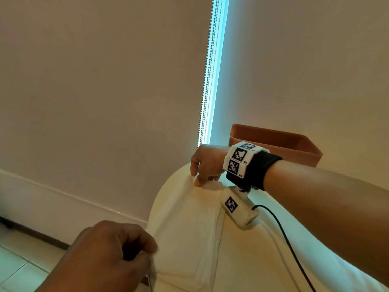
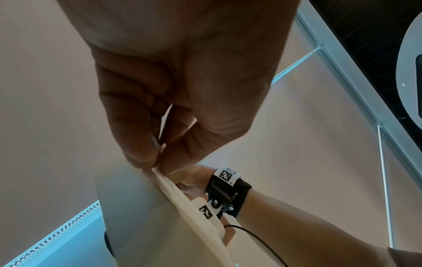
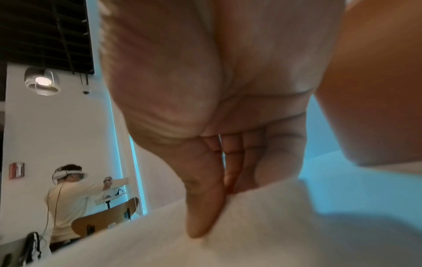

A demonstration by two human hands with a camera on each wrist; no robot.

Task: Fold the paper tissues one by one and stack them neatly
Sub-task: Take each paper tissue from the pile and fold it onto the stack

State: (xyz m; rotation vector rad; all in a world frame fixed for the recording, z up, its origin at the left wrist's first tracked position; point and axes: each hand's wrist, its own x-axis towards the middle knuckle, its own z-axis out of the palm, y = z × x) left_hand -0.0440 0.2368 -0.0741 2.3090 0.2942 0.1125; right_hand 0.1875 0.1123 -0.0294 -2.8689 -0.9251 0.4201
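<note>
Paper tissue point(image 1: 185, 228): one white sheet, held in the air above a round white worktop point(image 1: 263, 249), stretched between two hands along its upper edge and hanging down from there; a lengthwise crease or doubled layer shows down its right side. Left hand point(image 1: 109, 256): near corner, fingers curled, thumb and forefinger pinching the tissue edge, as the left wrist view confirms point(image 2: 157, 162). Right hand point(image 1: 205, 163): far corner, thumb pressed against the fingers with the tissue edge nipped between them; the right wrist view shows the same pinch from below point(image 3: 205, 207). Hands well apart, the sheet taut between them. Step in hand, by judgement: the sheet is lifted and spread ready for a fold, or midway through one; whether one fold is already made cannot be told for certain. Next move calls for bringing the two held corners onto the opposite edge so the borders meet squarely, then laying the sheet flat on the worktop and pressing the crease. No stack of finished tissues is in view. Surroundings: brown open box point(image 1: 294, 144) behind the right wrist; black cable point(image 1: 288, 239) trailing from the wrist camera across the worktop; pale roller blinds with a bead chain point(image 1: 207, 81) beyond.
</note>
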